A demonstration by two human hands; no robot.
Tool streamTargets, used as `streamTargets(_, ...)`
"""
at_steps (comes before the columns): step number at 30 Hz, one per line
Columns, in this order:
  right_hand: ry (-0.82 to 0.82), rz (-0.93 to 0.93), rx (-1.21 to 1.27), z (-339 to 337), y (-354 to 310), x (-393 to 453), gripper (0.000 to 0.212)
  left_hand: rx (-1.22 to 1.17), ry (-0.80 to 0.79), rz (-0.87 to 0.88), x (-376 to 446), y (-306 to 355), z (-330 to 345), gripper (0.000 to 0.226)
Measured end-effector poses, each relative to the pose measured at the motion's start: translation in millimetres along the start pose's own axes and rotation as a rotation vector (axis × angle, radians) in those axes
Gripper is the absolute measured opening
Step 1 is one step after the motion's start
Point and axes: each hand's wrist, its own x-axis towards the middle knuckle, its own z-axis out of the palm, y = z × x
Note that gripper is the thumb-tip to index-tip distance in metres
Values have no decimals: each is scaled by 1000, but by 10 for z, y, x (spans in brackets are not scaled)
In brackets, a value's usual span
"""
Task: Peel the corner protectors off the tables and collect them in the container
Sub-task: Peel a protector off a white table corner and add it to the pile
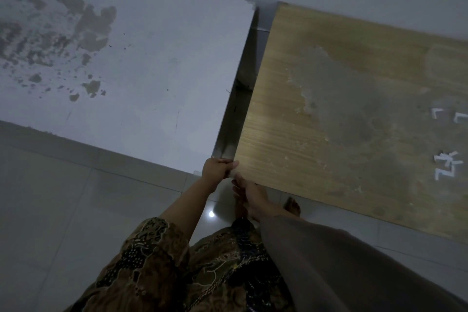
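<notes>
We are standing at the gap between two desks, the white desk on our left and the wood-grain desk on our right, and both our hands meet at the near corner of the wood-grain one. Our left hand curls its fingers over that corner, its grip closed on the pale corner protector, of which only a small sliver shows between the hands. Our right hand sits just below, touching the underside of the same corner; the light is too dim for us to tell whether its grip is closed on the protector or only bracing the desk edge.

Several pale L-shaped protectors lie loose on the wood-grain desk, well apart from our hands toward the right. We see no container in this view, so we cannot say where the collected pieces are meant to go.

We judge the peel to be under way but not finished. The main risk is the protector tearing, leaving adhesive or a strip stuck on the corner, if we pull sharply instead of rolling it off along the edge. The desk could also shift toward the white one if our right hand does not hold it firm. In this poor light a dropped piece would be hard to spot on the pale floor tiles, and our bare foot is close underneath.
</notes>
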Motion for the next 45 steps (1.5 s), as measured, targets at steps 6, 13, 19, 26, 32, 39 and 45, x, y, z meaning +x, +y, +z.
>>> streamTargets(6, 27, -42, -61, 6, 5, 37, 30, 159, 108, -20, 80, 6, 70, 23)
streamTargets(13, -63, 6, -2, -55, -7, 50, 30, -115, -6, -42, -58, -57, -5, 36)
streamTargets(19, -115, 41, -18, -87, -2, 53, 17, -576, -201, -174, -234, -278, -28, 31)
streamTargets(26, -161, 63, -45, -146, -10, 41, 13, -594, -236, -154, -209, -397, -55, 29)
streamTargets(32, -134, 79, -43, -132, -22, 52, 8, -532, -181, -181, -124, -365, -20, 32)
streamTargets(39, -79, 60, -35, -80, 0, 112, 7, -501, -207, -167, -199, -308, -19, 29)
streamTargets(45, -93, 53, -17, -74, 14, 110, 18, -565, -206, -150, -201, -267, 7, 25)
